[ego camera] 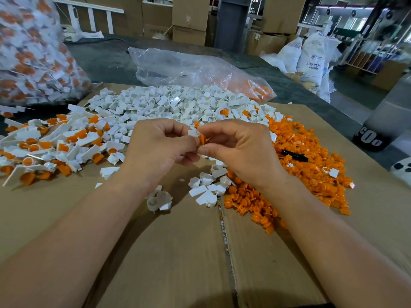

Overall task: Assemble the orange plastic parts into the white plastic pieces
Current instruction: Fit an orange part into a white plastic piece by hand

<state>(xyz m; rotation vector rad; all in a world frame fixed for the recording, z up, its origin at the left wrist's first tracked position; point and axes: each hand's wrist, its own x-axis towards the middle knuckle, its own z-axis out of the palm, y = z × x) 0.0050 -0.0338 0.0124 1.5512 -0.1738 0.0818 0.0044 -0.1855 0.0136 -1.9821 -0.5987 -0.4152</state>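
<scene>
Above the middle of the cardboard sheet (169, 252) my two hands meet. My left hand (155, 150) pinches a small white plastic piece (193, 132) between thumb and fingers. My right hand (240, 150) pinches an orange plastic part (202, 139) that touches the white piece from below. A heap of loose white pieces (178, 103) lies behind the hands. Loose orange parts (311, 165) are piled to the right. Joined white-and-orange pieces (51, 143) lie in a heap on the left.
A few white pieces (206, 187) lie just under my hands. A black and red pen (291, 154) rests on the orange pile. A clear bag (191, 70) with some orange parts lies behind, a full bag of joined pieces (33, 50) stands at far left. Cardboard boxes (189, 18) stand beyond.
</scene>
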